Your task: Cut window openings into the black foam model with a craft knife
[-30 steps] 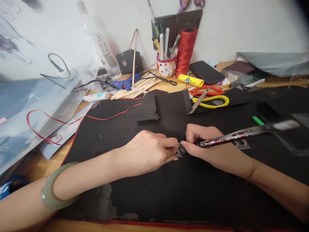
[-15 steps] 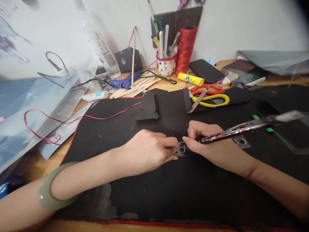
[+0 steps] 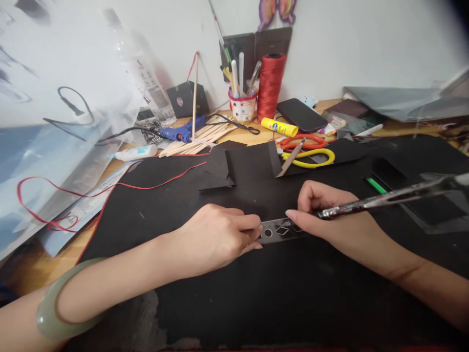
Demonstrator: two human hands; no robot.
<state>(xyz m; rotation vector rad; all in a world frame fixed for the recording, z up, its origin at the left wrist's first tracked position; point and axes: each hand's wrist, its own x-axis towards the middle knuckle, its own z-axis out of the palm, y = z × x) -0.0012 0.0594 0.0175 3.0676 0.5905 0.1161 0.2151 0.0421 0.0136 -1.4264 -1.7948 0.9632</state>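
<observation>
My left hand (image 3: 223, 234) is closed over the left end of a clear stencil ruler (image 3: 270, 240), which lies flat on the black mat (image 3: 227, 313). Round and diamond cut-outs show between my two hands. With the fingers of my right hand (image 3: 330, 215) I grip a dark patterned pen (image 3: 353, 208), its barrel slanting up to the right. The pen's tip is at the ruler, just right of the diamond; my thumb partly covers that spot. The ruler's right end is hidden behind the right hand.
Folded black paper (image 3: 251, 161) lies beyond my hands, beside yellow-handled scissors (image 3: 315, 157). Further back are a glue stick (image 3: 280, 127), a red thread spool (image 3: 271, 88), a pen cup (image 3: 244, 105), a blue glue gun (image 3: 183, 131) and wooden sticks (image 3: 205, 134). Red cord (image 3: 146, 187) trails at left.
My right hand and the pen have shifted right along the ruler, away from my left hand. More of the ruler now shows, including the diamond cut-out. The camera view has also moved slightly.
</observation>
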